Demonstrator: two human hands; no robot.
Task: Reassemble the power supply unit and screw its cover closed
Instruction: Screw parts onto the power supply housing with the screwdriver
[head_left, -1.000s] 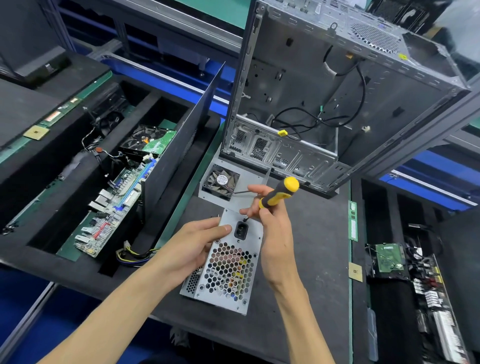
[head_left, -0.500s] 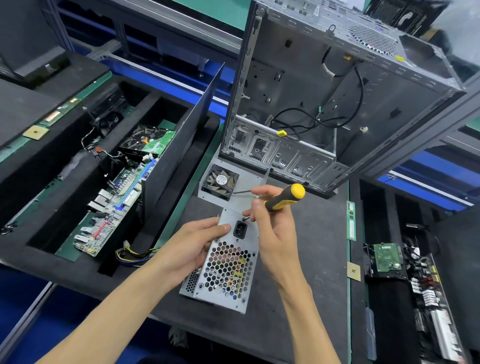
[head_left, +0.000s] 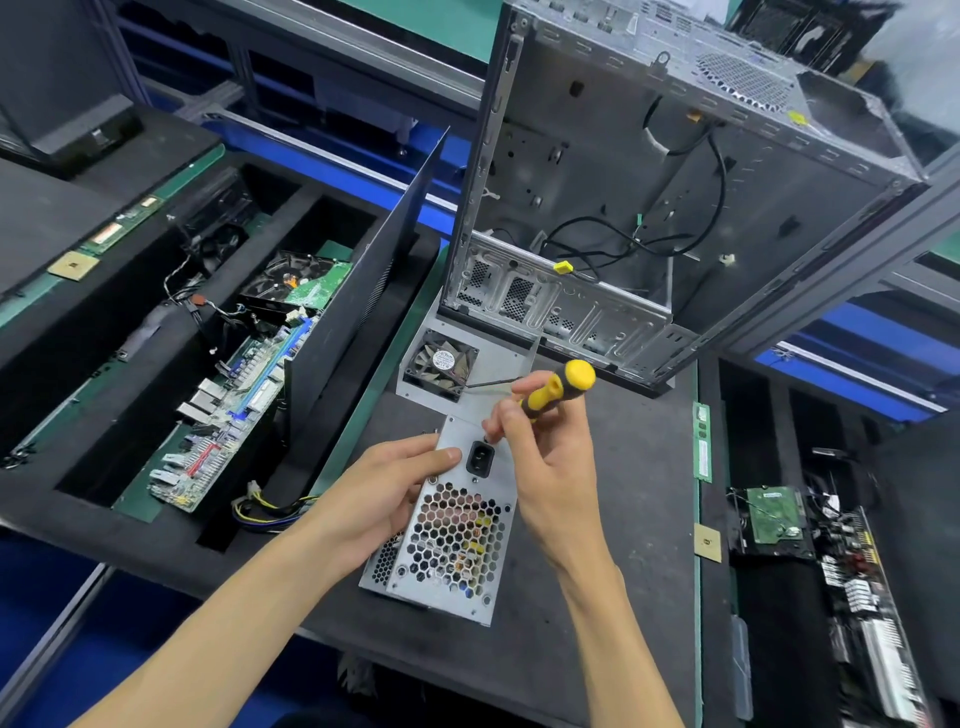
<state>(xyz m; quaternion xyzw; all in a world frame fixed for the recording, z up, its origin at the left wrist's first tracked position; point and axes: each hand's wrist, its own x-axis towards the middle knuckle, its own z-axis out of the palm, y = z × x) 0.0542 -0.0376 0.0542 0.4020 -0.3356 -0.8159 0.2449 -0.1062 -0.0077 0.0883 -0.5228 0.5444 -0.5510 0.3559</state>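
Power supply unit (head_left: 457, 525) lies flat on the dark bench, long axis running from the near edge away, honeycomb grille near, power socket (head_left: 479, 458) at the far end. Left hand (head_left: 379, 493) steadies its left side, thumb laid on the top plate beside the socket, fingers curled over the edge. Right hand (head_left: 540, 457) is nearer the work point: fingers closed round the yellow-and-black screwdriver (head_left: 558, 387), handle tilted up and right, tip down-left at the far corner just past the socket. Screw itself hidden by fingers. Judgement: driving must follow that tilted axis. Beyond: loose fan (head_left: 440, 362), then open computer case (head_left: 675, 208).
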